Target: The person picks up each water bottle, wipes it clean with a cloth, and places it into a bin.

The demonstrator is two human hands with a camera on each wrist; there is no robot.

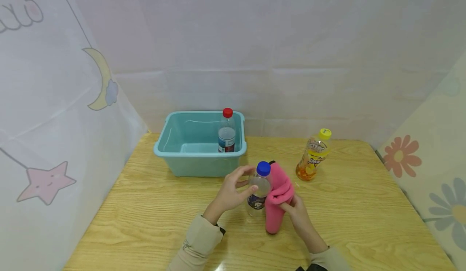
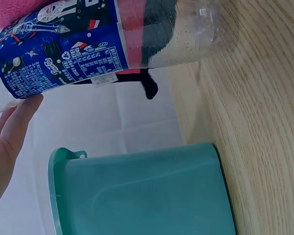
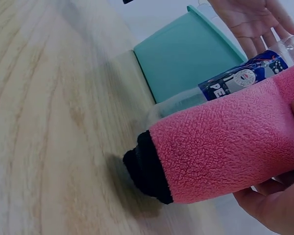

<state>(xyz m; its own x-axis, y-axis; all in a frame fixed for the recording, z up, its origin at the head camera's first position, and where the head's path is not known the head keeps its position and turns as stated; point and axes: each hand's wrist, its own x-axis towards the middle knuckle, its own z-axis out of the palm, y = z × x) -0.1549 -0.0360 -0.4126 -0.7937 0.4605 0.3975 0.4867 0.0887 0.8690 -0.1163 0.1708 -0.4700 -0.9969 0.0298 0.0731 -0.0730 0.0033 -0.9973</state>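
Observation:
A clear plastic Pepsi bottle point(image 1: 260, 186) with a blue cap and dark blue label point(image 2: 63, 54) stands near the table's middle. My left hand point(image 1: 233, 188) holds it from the left at its upper part, thumb on the near side and fingers toward the far side. The palm of that left hand point(image 3: 247, 22) shows in the right wrist view. Against the bottle's right side lies a folded pink fleecy cloth point(image 3: 230, 142) with a black edge. My right hand point(image 1: 296, 214) grips this cloth from the right, thumb on top, its other fingers partly hidden beneath.
Behind the left hand stands a teal plastic basin point(image 1: 204, 166), holding a red-capped clear bottle point(image 1: 227, 135). A yellow-capped bottle point(image 1: 313, 157) with some orange liquid stands at the back right of the wooden table point(image 1: 145, 222). A printed cloth hangs around the table.

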